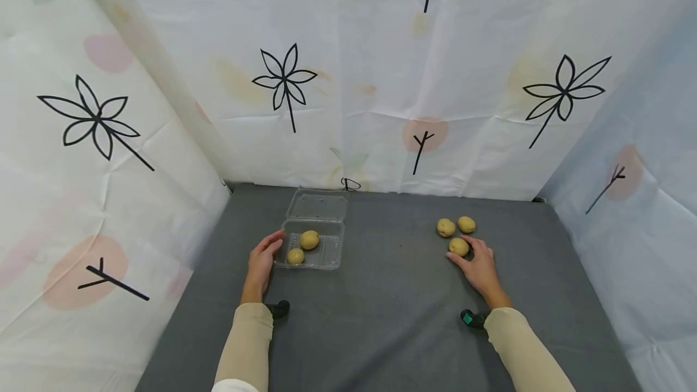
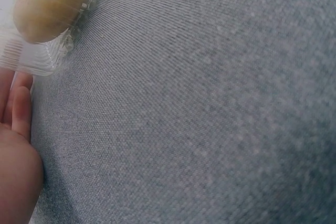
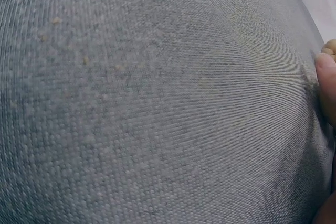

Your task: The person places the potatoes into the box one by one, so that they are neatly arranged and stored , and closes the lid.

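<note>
My right hand point(image 1: 479, 265) pinches a small yellow potato point(image 1: 458, 247) between thumb and fingers, low over the table at the right. Just beyond it lie two more potatoes, one to the left point(image 1: 446, 227) and one to the right point(image 1: 466, 224). On the left side, a clear plastic clamshell container point(image 1: 330, 253) lies with its lid point(image 1: 318, 205) folded back. Two potatoes point(image 1: 310, 239) sit in its base. My left hand point(image 1: 262, 262) rests against the container's left side, fingers extended. In the left wrist view, a potato point(image 2: 50, 6) shows through the clear wall.
Grey cloth covers the table point(image 1: 381, 307). White patterned curtains point(image 1: 354, 77) stand along its back and both sides. A dark strap device point(image 1: 279, 309) is on the left wrist, and another point(image 1: 472, 319) is on the right.
</note>
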`<action>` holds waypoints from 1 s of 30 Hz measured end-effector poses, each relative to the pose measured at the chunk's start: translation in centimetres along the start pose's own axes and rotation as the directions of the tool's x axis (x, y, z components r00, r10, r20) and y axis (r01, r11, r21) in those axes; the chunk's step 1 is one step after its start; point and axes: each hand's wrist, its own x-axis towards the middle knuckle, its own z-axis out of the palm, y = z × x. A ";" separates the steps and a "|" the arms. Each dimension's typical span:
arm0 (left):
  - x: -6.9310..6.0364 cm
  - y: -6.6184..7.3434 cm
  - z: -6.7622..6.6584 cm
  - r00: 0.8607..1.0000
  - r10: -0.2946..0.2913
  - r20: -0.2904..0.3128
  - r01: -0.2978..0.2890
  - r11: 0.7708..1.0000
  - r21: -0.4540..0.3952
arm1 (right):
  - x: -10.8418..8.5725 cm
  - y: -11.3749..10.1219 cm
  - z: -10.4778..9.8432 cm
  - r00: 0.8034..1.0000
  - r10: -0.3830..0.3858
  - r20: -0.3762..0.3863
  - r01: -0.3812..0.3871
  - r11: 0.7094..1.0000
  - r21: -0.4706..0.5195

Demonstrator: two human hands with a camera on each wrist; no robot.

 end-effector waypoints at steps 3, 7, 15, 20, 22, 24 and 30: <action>0.1 0.1 0.0 1.000 0.002 0.013 -0.002 1.000 0.003 | -0.1 0.1 0.0 1.000 -0.008 -0.015 0.008 1.000 -0.005; 0.0 0.2 0.0 1.000 -0.005 0.012 0.005 1.000 0.005 | 0.0 0.1 0.1 1.000 -0.002 -0.024 0.002 1.000 0.000; 0.0 0.2 -0.1 1.000 0.004 0.011 -0.004 1.000 0.013 | 0.1 -0.6 -0.3 0.998 0.061 -0.016 -0.060 0.998 0.023; -0.1 0.3 0.0 1.000 -0.004 0.003 0.004 1.000 0.012 | 0.0 -1.2 -1.1 0.995 0.090 -0.032 -0.089 0.996 0.026; -0.2 0.4 0.0 1.000 -0.003 0.002 0.003 1.000 0.015 | 0.0 -1.4 -1.4 0.995 0.084 -0.049 -0.083 0.996 0.028; -0.3 0.5 0.0 1.000 -0.004 0.007 0.004 1.000 0.013 | 0.0 -1.6 -1.5 0.995 0.078 -0.064 -0.076 0.997 0.029; -0.3 0.5 -0.1 1.000 0.001 0.019 -0.001 1.000 0.001 | 0.3 -2.7 -1.8 0.993 0.030 -0.114 -0.023 0.998 0.057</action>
